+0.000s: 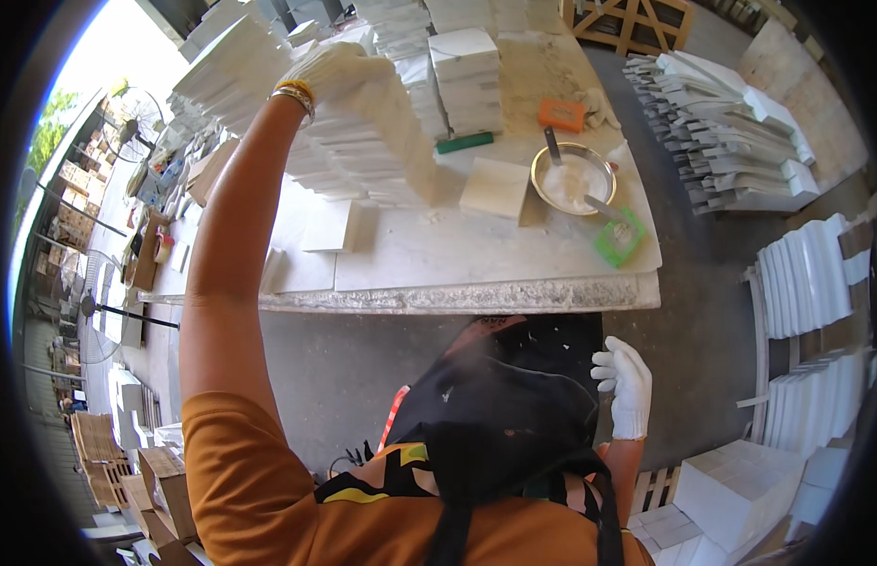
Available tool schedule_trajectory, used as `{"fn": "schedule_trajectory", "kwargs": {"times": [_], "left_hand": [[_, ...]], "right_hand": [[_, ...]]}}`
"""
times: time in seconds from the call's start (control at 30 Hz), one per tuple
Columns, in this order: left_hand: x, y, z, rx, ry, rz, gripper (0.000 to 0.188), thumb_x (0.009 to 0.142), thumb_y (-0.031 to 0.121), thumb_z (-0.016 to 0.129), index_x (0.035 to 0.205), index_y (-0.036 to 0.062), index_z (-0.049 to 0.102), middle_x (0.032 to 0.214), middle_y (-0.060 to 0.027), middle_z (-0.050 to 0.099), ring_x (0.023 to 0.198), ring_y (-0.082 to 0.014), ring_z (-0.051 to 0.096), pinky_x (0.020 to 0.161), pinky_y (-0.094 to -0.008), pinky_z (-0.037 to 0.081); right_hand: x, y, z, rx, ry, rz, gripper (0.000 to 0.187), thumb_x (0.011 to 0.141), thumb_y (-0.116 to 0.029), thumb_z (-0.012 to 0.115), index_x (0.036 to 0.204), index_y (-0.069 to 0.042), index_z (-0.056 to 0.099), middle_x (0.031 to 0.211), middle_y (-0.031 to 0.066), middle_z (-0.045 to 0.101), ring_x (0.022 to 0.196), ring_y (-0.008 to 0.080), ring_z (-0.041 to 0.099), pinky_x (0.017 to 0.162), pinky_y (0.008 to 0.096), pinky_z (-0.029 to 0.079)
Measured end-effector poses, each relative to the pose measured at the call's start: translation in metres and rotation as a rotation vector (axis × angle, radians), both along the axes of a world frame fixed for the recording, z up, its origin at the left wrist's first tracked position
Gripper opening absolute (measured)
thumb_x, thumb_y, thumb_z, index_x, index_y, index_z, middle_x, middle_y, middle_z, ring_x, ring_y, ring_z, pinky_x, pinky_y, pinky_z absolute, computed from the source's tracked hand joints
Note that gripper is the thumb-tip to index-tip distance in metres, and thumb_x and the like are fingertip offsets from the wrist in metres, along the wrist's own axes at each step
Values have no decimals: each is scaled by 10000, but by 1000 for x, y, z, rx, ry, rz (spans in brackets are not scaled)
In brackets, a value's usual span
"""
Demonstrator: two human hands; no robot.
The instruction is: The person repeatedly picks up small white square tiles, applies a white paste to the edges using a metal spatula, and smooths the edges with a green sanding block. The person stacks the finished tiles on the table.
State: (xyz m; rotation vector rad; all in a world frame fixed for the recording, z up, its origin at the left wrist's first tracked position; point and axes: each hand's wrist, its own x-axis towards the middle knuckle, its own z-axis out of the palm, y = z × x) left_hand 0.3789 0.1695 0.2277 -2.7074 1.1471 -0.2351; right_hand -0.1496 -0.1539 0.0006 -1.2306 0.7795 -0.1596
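Note:
My left hand (337,72), in a white knit glove with bracelets at the wrist, reaches far out onto the top of a tall stack of white marble tiles (363,137). Its fingers blend into the pale stone, so their grip does not show. My right hand (629,382), gloved too, hangs beside my black apron (504,396) off the table's front edge, fingers loosely bent and apart, holding nothing. Nearest the stack on the table, a single tile (330,226) and a square tile (495,188) lie flat.
On the marble table (438,269) stand a metal bowl (573,179) of white paste with scrapers, a green sponge-like block (619,238), an orange box (561,115) and a green bar (465,142). More tile stacks (466,80) rise behind. Slabs (731,132) lean at right; fans (90,305) stand left.

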Motion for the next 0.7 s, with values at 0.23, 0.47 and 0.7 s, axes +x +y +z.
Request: {"fn": "schedule_trajectory", "kwargs": {"times": [0.23,0.47,0.7], "left_hand": [[-52,-28,10,-123,-224,131,394,875,326,686,1252,216,655,1196,-96,672,1043,-283,668,852,-377,548],[-200,-108,-31,-507,54,-138,711,833,519,729,1410,145,546,1291,-150,651,1124,-284,662,900,-412,559],[-189,-159,-174,-471,441,384,995,721,576,735,1481,63,347,1507,-248,356,1251,-466,506,916,-575,487]], "right_hand": [[-7,-6,-6,-7,35,-8,395,1001,-251,548,1289,11,618,971,140,729,725,147,676,580,241,497],[4,1,-7,16,19,5,402,998,-259,561,1294,9,612,965,142,720,720,142,659,577,233,484],[9,4,1,-30,12,62,410,991,-273,562,1288,5,617,975,142,719,737,149,664,596,245,491]]}}
